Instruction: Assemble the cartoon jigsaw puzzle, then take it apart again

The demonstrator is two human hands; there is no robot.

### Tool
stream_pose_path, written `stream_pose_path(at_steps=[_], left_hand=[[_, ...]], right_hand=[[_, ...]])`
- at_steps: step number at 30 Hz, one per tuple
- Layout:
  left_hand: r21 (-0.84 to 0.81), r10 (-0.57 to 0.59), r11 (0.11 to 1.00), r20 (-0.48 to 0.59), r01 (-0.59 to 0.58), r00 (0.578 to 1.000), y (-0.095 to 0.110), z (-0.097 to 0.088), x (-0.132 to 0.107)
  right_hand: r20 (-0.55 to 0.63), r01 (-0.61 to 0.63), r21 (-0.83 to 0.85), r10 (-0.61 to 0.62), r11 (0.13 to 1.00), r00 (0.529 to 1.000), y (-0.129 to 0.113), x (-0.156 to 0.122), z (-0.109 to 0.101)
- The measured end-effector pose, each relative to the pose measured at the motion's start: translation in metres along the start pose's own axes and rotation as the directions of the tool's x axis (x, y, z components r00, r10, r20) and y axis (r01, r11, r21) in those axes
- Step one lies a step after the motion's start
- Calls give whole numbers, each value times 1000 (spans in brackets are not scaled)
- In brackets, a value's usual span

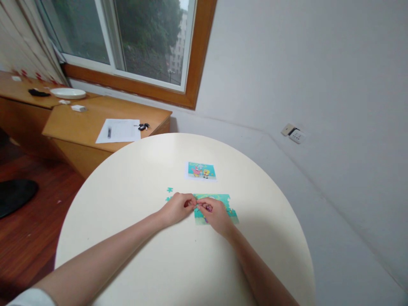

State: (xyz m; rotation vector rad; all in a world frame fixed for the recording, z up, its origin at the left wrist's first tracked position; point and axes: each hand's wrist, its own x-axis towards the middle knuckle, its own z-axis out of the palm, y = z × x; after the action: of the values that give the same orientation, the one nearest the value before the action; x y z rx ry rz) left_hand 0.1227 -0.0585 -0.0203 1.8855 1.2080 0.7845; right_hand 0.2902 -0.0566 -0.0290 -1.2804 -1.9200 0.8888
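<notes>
A partly assembled jigsaw puzzle (228, 207), mostly teal and green, lies on the round cream table (153, 178). My left hand (177, 207) rests at its left edge, fingers curled in a pinch. My right hand (214, 213) lies over the puzzle's middle, fingers also bent, and the two sets of fingertips meet at a small piece I cannot make out clearly. Two loose teal pieces (170, 190) sit just left of the puzzle. A small printed reference picture (201, 170) lies farther back on the table.
A wooden desk (79, 123) stands behind the table on the left, bearing a sheet of paper (118, 130), keys (143, 126) and a white plate (68, 93). A window is above it. White walls with a socket (295, 134) close in on the right.
</notes>
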Motion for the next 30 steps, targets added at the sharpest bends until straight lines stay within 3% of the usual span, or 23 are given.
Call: stream_pose_path(at_steps=[6,15,30], left_hand=[[50,-4,999,29,3,1000,0,2,-1],[151,107,983,23,-109,994,0,2,-1],[199,205,958,21,-205,979,-2,4,-3]], right_hand=[[3,23,-36,-23,999,1000,1,1,1],[11,130,-84,-130,988,992,2,3,-2],[7,111,-99,-111,989,994,1,4,0]])
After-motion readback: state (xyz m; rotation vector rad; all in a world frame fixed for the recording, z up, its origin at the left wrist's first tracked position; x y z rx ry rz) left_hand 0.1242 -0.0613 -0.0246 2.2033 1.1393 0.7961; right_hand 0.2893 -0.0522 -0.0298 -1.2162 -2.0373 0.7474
